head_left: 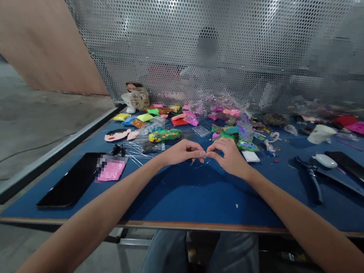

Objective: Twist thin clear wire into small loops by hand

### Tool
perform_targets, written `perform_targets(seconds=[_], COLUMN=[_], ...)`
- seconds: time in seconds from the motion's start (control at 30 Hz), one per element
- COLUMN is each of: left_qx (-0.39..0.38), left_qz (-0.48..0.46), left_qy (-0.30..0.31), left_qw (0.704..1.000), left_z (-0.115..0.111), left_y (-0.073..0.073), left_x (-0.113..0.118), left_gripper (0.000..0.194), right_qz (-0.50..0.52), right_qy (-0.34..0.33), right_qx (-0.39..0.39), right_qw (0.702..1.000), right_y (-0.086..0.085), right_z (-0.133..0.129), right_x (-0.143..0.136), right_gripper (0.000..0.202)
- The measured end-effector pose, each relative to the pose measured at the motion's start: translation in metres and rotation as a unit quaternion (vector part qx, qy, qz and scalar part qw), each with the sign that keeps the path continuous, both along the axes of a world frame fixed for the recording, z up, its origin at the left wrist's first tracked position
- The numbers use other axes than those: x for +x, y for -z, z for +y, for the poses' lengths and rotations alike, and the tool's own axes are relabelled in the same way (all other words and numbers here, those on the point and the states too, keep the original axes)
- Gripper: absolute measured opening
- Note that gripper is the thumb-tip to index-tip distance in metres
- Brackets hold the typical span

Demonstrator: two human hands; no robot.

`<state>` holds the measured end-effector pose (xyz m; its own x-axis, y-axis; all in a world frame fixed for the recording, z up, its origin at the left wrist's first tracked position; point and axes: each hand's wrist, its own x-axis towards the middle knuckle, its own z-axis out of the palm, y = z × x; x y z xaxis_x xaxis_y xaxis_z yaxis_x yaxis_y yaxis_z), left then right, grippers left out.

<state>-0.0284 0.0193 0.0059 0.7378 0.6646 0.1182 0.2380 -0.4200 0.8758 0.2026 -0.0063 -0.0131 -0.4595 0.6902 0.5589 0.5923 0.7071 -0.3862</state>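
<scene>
My left hand (186, 152) and my right hand (228, 155) meet over the middle of the blue table (193, 200), fingertips almost touching. Both are closed in a pinch around something pale and too small to make out. Thin, faint strands show just below the fingertips. Beyond my left hand lies a green and yellow lump of modelling clay (164, 135), with a dark packet (153, 147) nearer to me. A white square packet (250, 156) rests beside my right hand. Thin wires (135, 150) are spread out left of my left hand.
At the left are a black tablet (74, 180), a pink packet (112, 171) and a flat clay face (117, 135). Scissors (318, 174), a white oval object (324, 160) and a white cup (321, 134) stand right. Colourful clay packets (184, 118) line the perforated metal screen (182, 33).
</scene>
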Motion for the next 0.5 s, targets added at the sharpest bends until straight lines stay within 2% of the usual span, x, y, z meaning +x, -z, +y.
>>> perform_targets(seconds=[0.27, 0.5], left_qx=[0.066, 0.083], left_qz=[-0.002, -0.004], left_qy=[-0.018, -0.018], left_qw=[0.998, 0.996], left_z=[-0.0011, -0.0019], left_y=[0.0051, 0.0052], left_x=[0.0008, 0.0028], left_gripper=[0.043, 0.042], right_qz=[-0.011, -0.029], right_qy=[0.013, 0.028], right_qx=[0.035, 0.067], right_qw=[0.999, 0.997], right_y=[0.0064, 0.0034], right_z=[0.0017, -0.0021], right_x=[-0.0014, -0.0020], right_gripper=[0.030, 0.032])
